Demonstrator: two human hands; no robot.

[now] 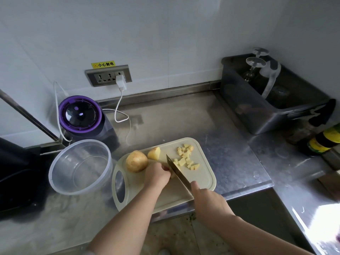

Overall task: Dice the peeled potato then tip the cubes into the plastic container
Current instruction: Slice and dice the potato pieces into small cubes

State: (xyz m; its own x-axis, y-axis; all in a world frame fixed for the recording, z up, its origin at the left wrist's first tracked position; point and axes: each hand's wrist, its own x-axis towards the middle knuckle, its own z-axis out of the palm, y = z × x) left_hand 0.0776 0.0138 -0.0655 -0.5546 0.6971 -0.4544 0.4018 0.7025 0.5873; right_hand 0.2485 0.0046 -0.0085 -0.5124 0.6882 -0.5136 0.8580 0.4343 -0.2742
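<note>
On the cutting board (202, 172), the left hand (158, 174) curls over a potato piece (173, 175); the right hand (207, 201) grips the knife (177, 170). Cubes (185, 156) lie on its far side; the plastic container (81, 166) stands just left of it.

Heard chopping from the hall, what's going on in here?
A person is dicing potato on a cream cutting board. The right hand grips a knife, blade down beside the left hand, which holds a mostly hidden potato piece. Diced cubes lie at the board's far right; a round potato and a chunk sit at its far left. The clear plastic container beside the board is empty.
</note>
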